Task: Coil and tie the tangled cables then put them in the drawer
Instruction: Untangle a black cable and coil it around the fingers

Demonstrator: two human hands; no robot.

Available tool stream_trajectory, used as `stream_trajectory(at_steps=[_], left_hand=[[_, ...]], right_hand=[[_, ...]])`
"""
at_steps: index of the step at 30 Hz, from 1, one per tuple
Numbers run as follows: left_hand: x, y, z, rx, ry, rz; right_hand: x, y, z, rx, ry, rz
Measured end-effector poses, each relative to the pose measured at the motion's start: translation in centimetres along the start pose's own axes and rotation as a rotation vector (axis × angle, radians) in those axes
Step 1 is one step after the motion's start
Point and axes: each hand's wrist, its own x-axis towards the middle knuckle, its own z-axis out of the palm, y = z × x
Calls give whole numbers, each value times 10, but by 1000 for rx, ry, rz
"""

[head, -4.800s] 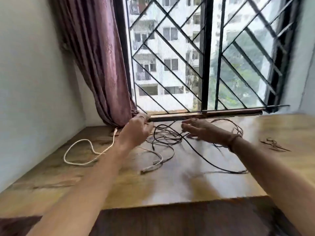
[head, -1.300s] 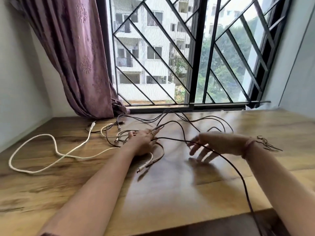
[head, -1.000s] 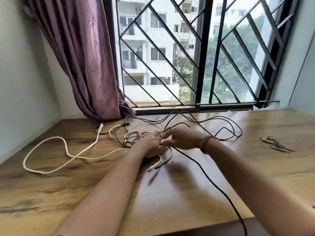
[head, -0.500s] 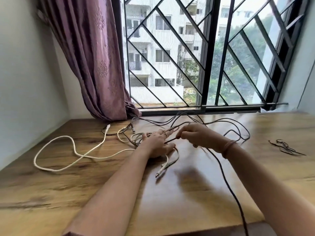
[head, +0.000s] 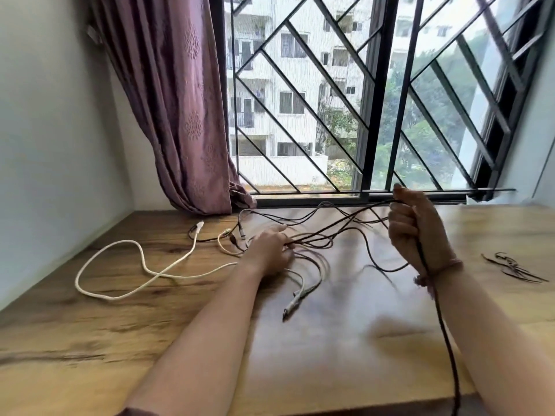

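A tangle of thin black cables (head: 327, 232) lies on the wooden table (head: 330, 349) near the window. My right hand (head: 416, 232) is raised above the table, fingers curled round a long black cable (head: 444, 325) that runs down past my wrist and off the front edge. My left hand (head: 268, 250) rests flat on the tangle, pressing the cables against the table. A thick white cable (head: 141, 265) loops across the left of the table. Grey cable ends with plugs (head: 295, 298) lie just in front of my left hand.
A small bundle of dark twist ties (head: 513, 267) lies at the right of the table. A purple curtain (head: 177, 115) hangs at the back left beside the barred window (head: 360, 100). A white wall borders the table's left side. No drawer is in view.
My right hand has lifted up and to the right with the black cable in its grip, pulling strands out of the tangle. My left hand has stayed pressed on the tangle.
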Motion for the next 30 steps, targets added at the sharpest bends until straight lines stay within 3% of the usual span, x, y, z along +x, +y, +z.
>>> stream_trajectory(at_steps=[4,6,8,10,13,23,26,30], left_hand=[[-3,-7,-4,-26,-11,-44],[-4,-7,-4,-23,-48,-63],[-3,-6,-4,-25,-98,-88],[-3,-6,-3,-41,-113,-110],[-2,-4,-3,-18,-102,-114],[-7,3,-6,148,-127,-53],[-6,2,-6,156,-160,-18],[-4,-6,-8,115,-142,12]], right_hand=[[-6,1,-21,218,-55,-98],[-6,2,-20,213,-52,-130],[-4,1,-14,-29,27,-85],[-3,3,-12,-457,121,24],[-2,16,-7,-959,79,184],[23,60,72,-1257,-355,642],[25,78,73,-1302,-395,591],[24,68,61,-1692,-430,381]])
